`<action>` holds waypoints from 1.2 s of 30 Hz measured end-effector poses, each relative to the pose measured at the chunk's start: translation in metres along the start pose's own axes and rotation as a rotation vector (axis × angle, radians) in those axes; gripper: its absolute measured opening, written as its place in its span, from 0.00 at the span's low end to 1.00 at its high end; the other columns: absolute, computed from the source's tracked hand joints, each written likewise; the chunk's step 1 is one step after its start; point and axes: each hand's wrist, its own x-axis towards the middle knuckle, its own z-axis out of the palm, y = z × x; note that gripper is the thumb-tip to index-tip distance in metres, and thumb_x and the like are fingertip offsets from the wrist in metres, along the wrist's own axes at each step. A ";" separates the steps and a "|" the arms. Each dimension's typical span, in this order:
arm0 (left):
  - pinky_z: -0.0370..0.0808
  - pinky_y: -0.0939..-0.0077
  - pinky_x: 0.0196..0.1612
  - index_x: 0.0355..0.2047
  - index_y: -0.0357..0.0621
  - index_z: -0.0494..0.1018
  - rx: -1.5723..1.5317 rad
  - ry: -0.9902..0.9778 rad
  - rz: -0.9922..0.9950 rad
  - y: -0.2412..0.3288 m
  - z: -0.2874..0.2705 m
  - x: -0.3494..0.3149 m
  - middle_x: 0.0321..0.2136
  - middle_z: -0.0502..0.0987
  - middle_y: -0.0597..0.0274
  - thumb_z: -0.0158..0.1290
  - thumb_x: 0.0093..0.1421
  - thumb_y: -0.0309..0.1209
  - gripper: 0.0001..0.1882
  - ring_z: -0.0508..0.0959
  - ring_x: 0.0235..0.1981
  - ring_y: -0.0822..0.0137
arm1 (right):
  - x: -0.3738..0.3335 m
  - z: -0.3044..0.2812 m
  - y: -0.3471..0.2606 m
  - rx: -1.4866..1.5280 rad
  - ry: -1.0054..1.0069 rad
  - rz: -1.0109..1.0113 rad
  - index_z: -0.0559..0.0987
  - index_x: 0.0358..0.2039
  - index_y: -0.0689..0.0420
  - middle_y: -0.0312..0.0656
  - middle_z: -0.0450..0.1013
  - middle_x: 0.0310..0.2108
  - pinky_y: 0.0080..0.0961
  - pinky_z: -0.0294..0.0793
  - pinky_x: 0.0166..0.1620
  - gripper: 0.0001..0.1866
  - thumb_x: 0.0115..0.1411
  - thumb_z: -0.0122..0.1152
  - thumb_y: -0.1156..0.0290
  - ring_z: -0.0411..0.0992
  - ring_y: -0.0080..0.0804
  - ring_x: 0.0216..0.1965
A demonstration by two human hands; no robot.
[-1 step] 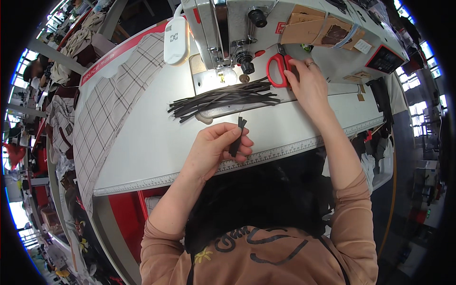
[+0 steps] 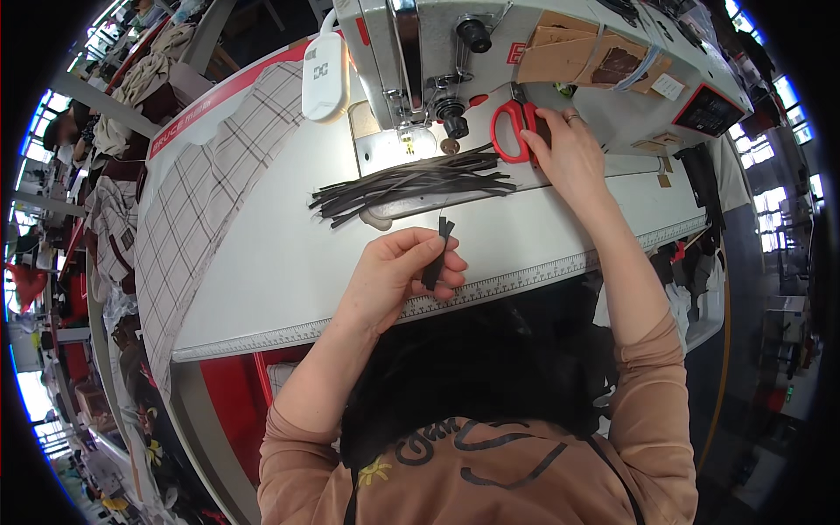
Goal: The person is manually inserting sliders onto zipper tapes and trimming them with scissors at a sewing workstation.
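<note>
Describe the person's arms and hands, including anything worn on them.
Brown sleeves cover the upper arms and bunch near the elbows, leaving the forearms bare. The left hand and right hand are gloveless; a thin ring circles one right finger.

At six o'clock, a brown top (image 2: 534, 503) is worn, its sleeves (image 2: 652, 398) pushed up near the elbows, marked with dark script (image 2: 494, 442) and a yellow sun motif (image 2: 374, 471). Black straps (image 2: 617, 479) are worn over it. Toward half past one, a finger is ringed by a band (image 2: 572, 117).
</note>
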 end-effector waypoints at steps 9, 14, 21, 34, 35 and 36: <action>0.80 0.74 0.31 0.39 0.34 0.71 -0.047 0.001 0.008 0.003 0.001 0.001 0.31 0.78 0.54 0.46 0.64 0.31 0.11 0.80 0.32 0.64 | 0.012 -0.007 0.007 -0.173 -0.091 0.011 0.76 0.44 0.55 0.48 0.73 0.38 0.33 0.74 0.39 0.21 0.56 0.58 0.53 0.75 0.44 0.35; 0.80 0.73 0.33 0.39 0.35 0.70 -0.096 -0.048 0.005 -0.001 -0.002 0.001 0.31 0.78 0.53 0.46 0.64 0.32 0.11 0.80 0.33 0.63 | -0.017 -0.043 -0.055 0.820 -0.575 0.237 0.79 0.34 0.60 0.35 0.74 0.25 0.17 0.68 0.34 0.09 0.59 0.56 0.68 0.69 0.18 0.30; 0.79 0.77 0.32 0.38 0.36 0.71 -0.071 -0.102 0.022 -0.003 0.004 0.000 0.28 0.77 0.58 0.45 0.64 0.30 0.10 0.79 0.28 0.69 | -0.041 -0.040 -0.079 1.098 -0.736 0.278 0.76 0.30 0.63 0.35 0.73 0.26 0.17 0.69 0.36 0.08 0.58 0.58 0.70 0.71 0.18 0.29; 0.76 0.81 0.26 0.36 0.37 0.71 -0.059 -0.101 -0.004 0.000 0.006 -0.002 0.26 0.76 0.60 0.46 0.63 0.30 0.09 0.75 0.23 0.73 | -0.045 -0.041 -0.091 1.040 -0.655 0.312 0.76 0.29 0.63 0.33 0.72 0.21 0.15 0.67 0.30 0.07 0.55 0.59 0.72 0.67 0.15 0.24; 0.76 0.81 0.26 0.35 0.37 0.71 -0.087 -0.093 -0.010 0.001 0.007 -0.002 0.26 0.76 0.60 0.47 0.63 0.31 0.09 0.75 0.23 0.73 | -0.045 -0.040 -0.091 1.006 -0.629 0.292 0.76 0.29 0.63 0.33 0.72 0.21 0.15 0.67 0.30 0.07 0.55 0.59 0.72 0.67 0.15 0.24; 0.76 0.81 0.26 0.35 0.37 0.71 -0.087 -0.091 -0.010 0.000 0.008 -0.002 0.26 0.76 0.60 0.47 0.63 0.31 0.09 0.75 0.23 0.73 | -0.046 -0.040 -0.092 0.971 -0.604 0.272 0.76 0.29 0.63 0.33 0.72 0.22 0.15 0.66 0.30 0.07 0.55 0.59 0.72 0.67 0.15 0.25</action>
